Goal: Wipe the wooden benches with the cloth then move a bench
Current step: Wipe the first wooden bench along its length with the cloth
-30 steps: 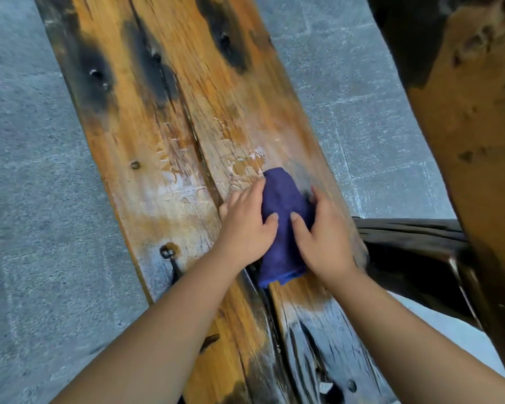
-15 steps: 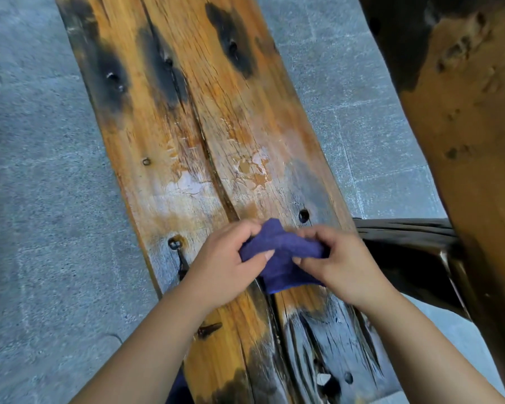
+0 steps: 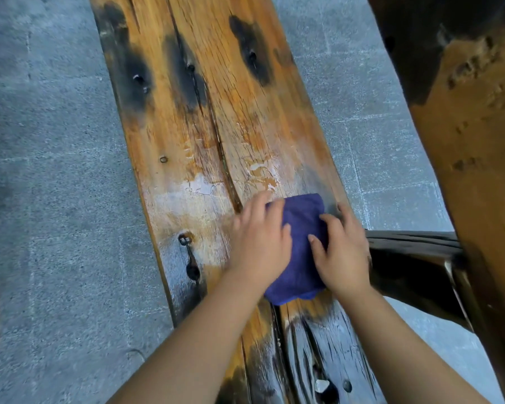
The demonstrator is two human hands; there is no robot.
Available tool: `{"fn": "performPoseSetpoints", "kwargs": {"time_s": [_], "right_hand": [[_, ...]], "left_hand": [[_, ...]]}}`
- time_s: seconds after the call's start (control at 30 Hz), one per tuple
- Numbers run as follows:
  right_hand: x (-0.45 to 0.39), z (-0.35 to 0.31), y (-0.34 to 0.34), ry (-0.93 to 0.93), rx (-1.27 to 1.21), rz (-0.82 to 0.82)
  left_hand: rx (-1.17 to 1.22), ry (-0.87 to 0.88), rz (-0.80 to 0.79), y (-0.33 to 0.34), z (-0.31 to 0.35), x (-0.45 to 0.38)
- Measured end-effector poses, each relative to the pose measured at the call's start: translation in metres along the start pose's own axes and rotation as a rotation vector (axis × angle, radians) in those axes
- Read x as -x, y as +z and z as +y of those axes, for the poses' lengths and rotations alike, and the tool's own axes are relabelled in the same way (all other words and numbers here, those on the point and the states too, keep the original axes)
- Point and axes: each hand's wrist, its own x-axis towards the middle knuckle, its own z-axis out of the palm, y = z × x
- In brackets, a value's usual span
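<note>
A: Where does the purple cloth point(image 3: 299, 246) lie?

B: Flat on the wooden bench point(image 3: 213, 118), directly under both hands — the left hand point(image 3: 258, 246) covers its left edge, the right hand point(image 3: 343, 255) its right edge.

A: State of the hands?

B: Both rest palm-down with fingers extended, pressing the cloth against the plank; neither curls around it.

A: Surroundings?

B: Ahead of the fingertips, a patch of peeled varnish point(image 3: 263, 173); left of the left hand, a dark metal fitting point(image 3: 191, 258). Right of the right hand stands a second wooden bench point(image 3: 478, 141) — grey paving point(image 3: 50, 199) lies beneath.
</note>
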Motion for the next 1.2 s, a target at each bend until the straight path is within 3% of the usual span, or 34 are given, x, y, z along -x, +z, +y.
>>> {"fn": "performPoseSetpoints", "kwargs": {"time_s": [0.1,0.17,0.43,0.93,1.2], "right_hand": [[0.004,0.003,0.016,-0.251,0.134,-0.093],[0.007,0.002,0.024,-0.302,0.187,-0.204],[-0.037,-0.022,0.030,-0.309,0.312,-0.264],[-0.148,-0.220,0.110,-0.346,0.260,-0.279],[-0.164,-0.232,0.117,-0.379,0.253,-0.215]], "left_hand": [[-0.046,0.071,-0.198,0.034,0.012,0.021],[-0.177,0.058,-0.260,0.049,0.006,0.028],[-0.299,0.082,-0.195,0.042,-0.030,-0.013],[-0.361,-0.022,-0.151,-0.084,-0.202,-0.118],[-0.338,-0.014,-0.115,-0.087,-0.219,-0.133]]}}
